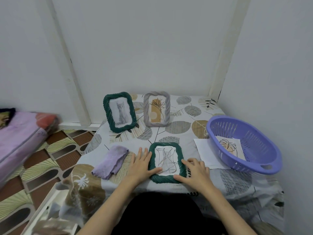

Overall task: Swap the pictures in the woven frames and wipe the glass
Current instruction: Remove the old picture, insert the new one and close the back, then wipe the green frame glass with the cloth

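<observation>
Both forearms are reaching forward. The left hand [143, 164] is lying flat, fingers straight and thumb spread rightward. The right hand [194, 170] is resting palm-down, fingers slightly bent.

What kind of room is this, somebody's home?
Probably a home, perhaps a bedroom corner: a small table under a leaf-print cloth against bare walls, a mattress on the patterned tile floor, woven picture frames on display.

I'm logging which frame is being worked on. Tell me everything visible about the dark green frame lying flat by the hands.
The dark green woven frame lies flat, face up, near the table's front edge. Its twisted rope-like border surrounds a pale sheet with dark scribbled lines. The left hand rests on its left edge; the right hand touches its lower right rim.
</observation>
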Motion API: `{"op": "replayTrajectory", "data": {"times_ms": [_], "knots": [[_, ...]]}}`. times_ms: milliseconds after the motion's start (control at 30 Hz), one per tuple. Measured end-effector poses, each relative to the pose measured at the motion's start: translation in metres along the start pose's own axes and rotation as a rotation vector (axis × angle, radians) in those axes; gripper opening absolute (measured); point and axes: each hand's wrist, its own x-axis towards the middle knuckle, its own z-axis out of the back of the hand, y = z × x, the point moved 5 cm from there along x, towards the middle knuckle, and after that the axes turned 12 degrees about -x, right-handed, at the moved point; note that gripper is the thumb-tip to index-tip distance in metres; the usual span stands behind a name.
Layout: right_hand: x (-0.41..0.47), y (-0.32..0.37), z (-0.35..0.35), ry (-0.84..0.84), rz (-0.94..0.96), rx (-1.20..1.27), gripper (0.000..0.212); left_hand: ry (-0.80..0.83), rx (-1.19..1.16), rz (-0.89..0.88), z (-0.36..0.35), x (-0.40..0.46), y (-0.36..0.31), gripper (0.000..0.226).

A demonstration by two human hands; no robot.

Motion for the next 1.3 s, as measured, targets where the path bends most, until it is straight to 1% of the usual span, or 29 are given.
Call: {"op": "replayTrajectory", "data": {"times_ms": [33,67,100,133,167,200,267,300,367,400,467,500,533,600,633,667,700,767,800,867,933,1000,1067,1100,1133,1167,1200,1233,1300], "knots": [[0.000,0.000,0.000,0.006,0.006,-0.002,0.078,-0.083,0.023,-0.007,0.008,0.000,0.004,0.090],[0.001,-0.001,0.000,0.009,0.006,0.002,0.078,-0.218,0.024,-0.002,0.020,-0.001,0.010,0.071],[0.001,-0.001,0.001,0.008,0.007,0.002,0.078,-0.375,0.004,0.027,0.033,-0.003,0.019,0.054],[0.001,-0.001,0.002,0.004,0.006,0.000,0.078,-0.506,-0.007,0.093,0.046,-0.006,0.033,0.045],[0.001,-0.002,0.002,0.006,0.002,0.005,0.078,-0.583,-0.010,0.199,0.057,-0.009,0.047,0.044],[0.002,-0.002,0.001,0.009,-0.003,0.015,0.078,-0.588,-0.040,0.336,0.065,-0.012,0.063,0.050],[0.001,-0.002,0.000,0.011,-0.013,0.037,0.077,-0.475,-0.091,0.568,0.071,-0.016,0.085,0.062],[0.000,-0.001,-0.001,0.010,-0.013,0.043,0.077,-0.418,-0.088,0.618,0.072,-0.016,0.089,0.057],[0.000,-0.002,-0.001,0.018,-0.017,0.055,0.077,-0.389,-0.058,0.585,0.077,-0.016,0.087,0.037],[0.001,-0.002,-0.001,0.030,-0.020,0.057,0.078,-0.396,-0.106,0.531,0.080,-0.016,0.082,0.027],[0.002,0.002,0.003,0.017,-0.008,0.074,0.080,-0.381,-0.350,0.410,0.086,-0.014,0.070,0.012],[0.003,0.006,0.006,-0.026,0.007,0.131,0.079,-0.353,-0.491,0.363,0.089,-0.012,0.061,0.006],[0.004,0.012,0.011,-0.078,0.018,0.249,0.077,-0.323,-0.657,0.326,0.092,-0.010,0.050,0.009],[0.007,0.025,0.020,-0.107,-0.005,0.626,0.067,-0.192,-1.079,0.282,0.088,-0.007,0.022,0.026],[0.009,0.032,0.024,-0.069,-0.032,0.807,0.063,-0.100,-1.243,0.272,0.082,-0.006,0.006,0.031],[0.011,0.040,0.027,-0.013,-0.056,0.964,0.060,-0.023,-1.348,0.258,0.077,-0.006,-0.010,0.034],[0.013,0.047,0.028,0.047,-0.079,1.096,0.058,0.027,-1.394,0.240,0.072,-0.005,-0.022,0.034],[0.020,0.054,0.030,0.109,-0.123,1.293,0.047,0.060,-1.430,0.205,0.062,-0.002,-0.039,0.036],[0.023,0.053,0.033,0.110,-0.151,1.363,0.039,0.057,-1.435,0.188,0.058,0.000,-0.042,0.036],[0.031,0.042,0.036,0.077,-0.219,1.387,0.021,0.035,-1.449,0.174,0.052,0.005,-0.040,0.033],[0.038,0.027,0.036,0.063,-0.261,1.304,0.005,-0.018,-1.414,0.183,0.047,0.010,-0.029,0.034],[0.041,0.017,0.031,0.114,-0.250,1.117,0.013,-0.132,-1.187,0.169,0.044,0.014,-0.014,0.032],[0.044,0.010,0.024,0.091,-0.187,0.743,0.017,-0.243,-0.912,0.134,0.040,0.015,0.000,0.027],[0.044,0.009,0.022,0.035,-0.165,0.542,0.009,-0.266,-0.821,0.120,0.037,0.015,0.004,0.027],[0.042,0.007,0.023,-0.042,-0.160,0.332,0.010,-0.268,-0.758,0.098,0.033,0.015,0.008,0.028],[0.041,0.007,0.024,-0.116,-0.162,0.133,0.032,-0.256,-0.698,0.063,0.030,0.015,0.008,0.029],[0.038,0.011,0.027,-0.190,-0.160,0.017,0.048,-0.233,-0.634,0.015,0.027,0.016,0.009,0.032],[0.034,0.019,0.032,-0.277,-0.130,-0.040,0.055,-0.202,-0.560,-0.040,0.024,0.017,0.007,0.035],[0.026,0.042,0.030,-0.373,-0.031,-0.175,0.055,-0.112,-0.399,-0.106,0.017,0.022,0.007,0.046]]}}
